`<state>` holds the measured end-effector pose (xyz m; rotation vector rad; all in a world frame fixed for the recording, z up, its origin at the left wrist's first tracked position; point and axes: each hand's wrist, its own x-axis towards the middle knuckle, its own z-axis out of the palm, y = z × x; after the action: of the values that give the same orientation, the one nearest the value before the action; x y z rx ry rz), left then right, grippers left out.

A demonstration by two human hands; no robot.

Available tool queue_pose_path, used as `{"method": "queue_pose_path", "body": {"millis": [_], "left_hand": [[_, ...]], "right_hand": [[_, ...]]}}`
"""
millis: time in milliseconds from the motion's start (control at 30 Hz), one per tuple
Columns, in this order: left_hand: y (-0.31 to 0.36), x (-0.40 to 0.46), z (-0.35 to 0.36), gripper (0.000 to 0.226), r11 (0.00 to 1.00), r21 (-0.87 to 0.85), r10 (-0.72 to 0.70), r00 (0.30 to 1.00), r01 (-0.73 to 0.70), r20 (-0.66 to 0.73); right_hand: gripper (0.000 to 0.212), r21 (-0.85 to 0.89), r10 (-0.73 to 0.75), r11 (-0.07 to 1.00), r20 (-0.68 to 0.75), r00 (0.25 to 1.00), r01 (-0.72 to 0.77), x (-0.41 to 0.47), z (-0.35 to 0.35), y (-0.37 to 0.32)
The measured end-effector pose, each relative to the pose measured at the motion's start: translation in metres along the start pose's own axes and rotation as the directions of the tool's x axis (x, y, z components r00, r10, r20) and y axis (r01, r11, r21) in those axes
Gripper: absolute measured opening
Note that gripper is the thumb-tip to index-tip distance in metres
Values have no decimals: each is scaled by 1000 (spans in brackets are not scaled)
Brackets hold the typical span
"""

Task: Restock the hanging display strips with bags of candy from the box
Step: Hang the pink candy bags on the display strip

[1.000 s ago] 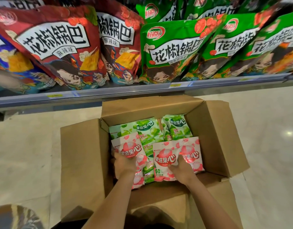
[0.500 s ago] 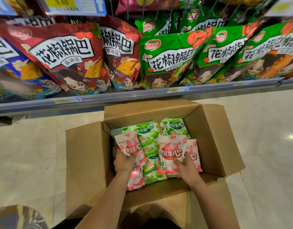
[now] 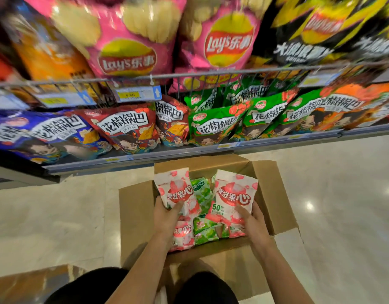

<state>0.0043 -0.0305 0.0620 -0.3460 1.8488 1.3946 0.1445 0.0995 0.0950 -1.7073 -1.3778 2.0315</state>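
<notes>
Two pink-and-white candy bags held up over the open box.

The left hand (image 3: 167, 218) grips one pink candy bag (image 3: 178, 191) by its lower edge, thumb across the front; the right hand (image 3: 253, 220) grips a second pink bag (image 3: 233, 196) the same way. Both bags stand upright above the cardboard box (image 3: 136, 216) on the floor, where green candy bags (image 3: 203, 230) and more pink ones lie (some partly hidden by the hands). Beyond, a shelf (image 3: 189, 151) holds snack bags, with Lay's chip bags (image 3: 125, 47) above, blurred.
</notes>
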Motion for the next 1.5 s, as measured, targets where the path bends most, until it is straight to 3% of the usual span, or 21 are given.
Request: {"method": "queue_pose_path", "body": {"millis": [267,400,633,867,1033,1167,1367,1500], "left_hand": [[136,-122,-31,32,979,-116,170,986,-169,-2],[203,-188,-44,42,955,-157,254,967,-251,1],[303,-298,-68,51,902,-231,370,929,-365,-23],[365,-400,-99,42,812,-269,524,850,-518,-55],[394,-452,-125,65,745,-277,598,792,-607,-127],[416,-482,-158,41,687,-286,637,743,-668,-208],[440,-514,-222,43,593,-319,670,673,-739,-313],[456,-523,-272,21,534,-303,669,614,-789,-419]], "right_hand": [[41,78,-114,991,51,992,110,-116,7,-132],[26,111,-218,972,116,969,205,-183,6,-201],[38,98,-345,937,115,932,335,-289,4,-299],[26,137,-502,865,228,834,483,-381,6,-374],[28,150,-573,818,311,759,556,-432,22,-412],[21,172,-620,777,373,690,606,-466,47,-433],[22,214,-654,739,453,606,638,-509,101,-453],[18,278,-671,723,504,545,633,-538,149,-465]]}}
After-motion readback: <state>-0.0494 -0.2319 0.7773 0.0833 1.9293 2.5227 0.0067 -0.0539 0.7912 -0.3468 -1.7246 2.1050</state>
